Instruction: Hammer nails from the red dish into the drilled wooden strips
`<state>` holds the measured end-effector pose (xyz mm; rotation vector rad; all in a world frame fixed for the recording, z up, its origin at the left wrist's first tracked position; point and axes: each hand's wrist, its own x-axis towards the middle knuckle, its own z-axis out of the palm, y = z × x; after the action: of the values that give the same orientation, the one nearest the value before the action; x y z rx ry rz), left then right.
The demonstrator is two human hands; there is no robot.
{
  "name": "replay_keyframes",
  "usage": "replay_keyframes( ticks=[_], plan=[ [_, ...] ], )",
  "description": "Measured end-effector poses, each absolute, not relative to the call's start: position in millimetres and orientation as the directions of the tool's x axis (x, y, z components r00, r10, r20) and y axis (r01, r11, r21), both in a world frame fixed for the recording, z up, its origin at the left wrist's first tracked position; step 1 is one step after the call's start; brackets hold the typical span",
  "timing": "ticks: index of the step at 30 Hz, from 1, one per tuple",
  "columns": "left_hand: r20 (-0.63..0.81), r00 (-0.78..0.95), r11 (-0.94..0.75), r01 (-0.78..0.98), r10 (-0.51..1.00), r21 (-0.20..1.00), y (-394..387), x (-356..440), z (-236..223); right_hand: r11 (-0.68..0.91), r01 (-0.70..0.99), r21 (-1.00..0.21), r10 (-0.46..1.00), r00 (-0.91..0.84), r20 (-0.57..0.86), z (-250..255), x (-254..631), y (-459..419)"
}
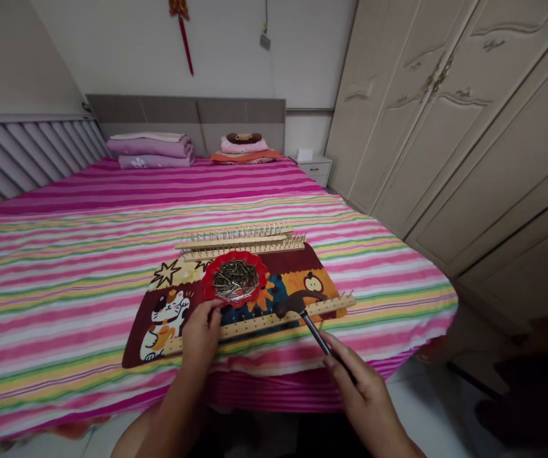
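Note:
My right hand (362, 388) is wrapped round the dark handle of a claw hammer (315, 332). The hammer's head lies over a long pale wooden strip (250, 326) with small nails along it. My left hand (202, 334) is over the strip's left part, thumb and fingertips drawn together near the bowl. Whatever is between those fingers is too small to make out. Just beyond sits a red scalloped bowl (263, 270) holding a heap of loose metal nails (236, 280). Under these is a patterned mat (133, 337) with a cat figure.
Behind the bowl lie more wooden strips (236, 243) with nails standing up, points exposed. All rest on a bed (88, 267) with a striped cover. Folded bedding (152, 151) is stacked by the headboard (236, 114). A wardrobe (421, 121) stands at the right.

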<state>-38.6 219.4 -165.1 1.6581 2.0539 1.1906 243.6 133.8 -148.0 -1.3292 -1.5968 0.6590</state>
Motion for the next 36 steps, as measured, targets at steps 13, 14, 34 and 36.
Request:
replay_keyframes(
  ticks=[13,14,34,36],
  plan=[
    [-0.154,0.039,-0.027,0.997,0.987,0.077,303.4,-6.0,-134.4,0.147,0.379,-0.914,0.97,0.125,0.208,-157.1,262.3,131.8],
    [-0.163,0.05,-0.039,0.997,0.985,0.073,305.3,-5.3,-135.1,0.145,0.371,-0.917,0.971,0.125,0.204,-158.0,262.1,132.0],
    [-0.038,-0.161,0.108,0.451,0.986,0.886,265.0,-68.0,-125.1,0.141,0.352,-0.925,0.977,0.102,0.188,-150.8,251.7,121.7],
    [-0.095,-0.213,0.15,0.259,0.972,0.954,245.0,-78.0,-128.8,0.134,0.363,-0.922,0.98,0.092,0.179,-153.4,249.4,121.6]
  ],
)
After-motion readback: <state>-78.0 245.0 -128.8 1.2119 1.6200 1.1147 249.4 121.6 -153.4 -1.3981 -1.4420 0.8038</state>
